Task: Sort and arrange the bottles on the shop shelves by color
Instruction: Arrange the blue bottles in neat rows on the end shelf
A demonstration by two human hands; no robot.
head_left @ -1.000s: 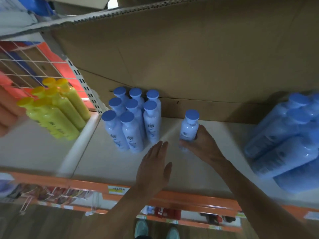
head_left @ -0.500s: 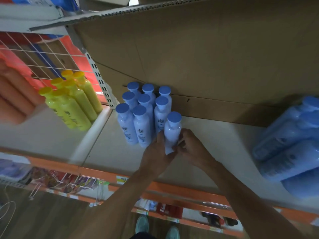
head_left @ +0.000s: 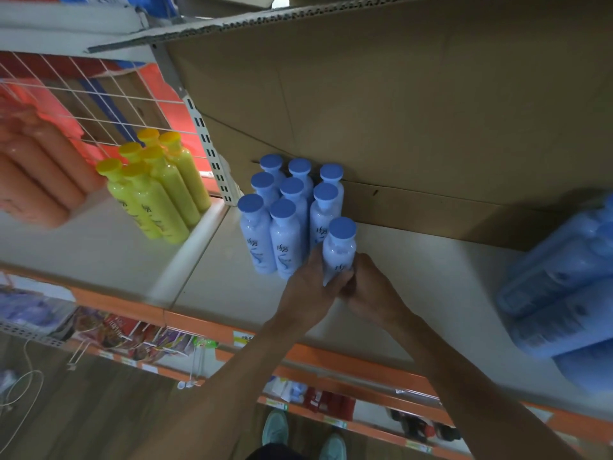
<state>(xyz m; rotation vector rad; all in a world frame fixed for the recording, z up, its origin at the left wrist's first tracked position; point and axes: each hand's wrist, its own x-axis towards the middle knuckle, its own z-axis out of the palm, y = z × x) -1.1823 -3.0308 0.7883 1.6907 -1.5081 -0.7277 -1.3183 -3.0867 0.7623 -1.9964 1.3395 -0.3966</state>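
While your left hand and right hand curl round one pale-blue, blue-capped bottle, eight matching bottles stand just beside it.

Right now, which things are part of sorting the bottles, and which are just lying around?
For the job: held blue bottle, left hand, right hand, blue cluster, yellow bottles, orange bottles, blue bottles at right.
Just lying about: cardboard sheet, hanging packets, white cable.

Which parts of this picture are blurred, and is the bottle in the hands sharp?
Head view, centre: the held bottle is fairly sharp. Head view, sides: the blue bottles at right and orange bottles at left are smeared. Head view overall: dim, shelf edge curved.
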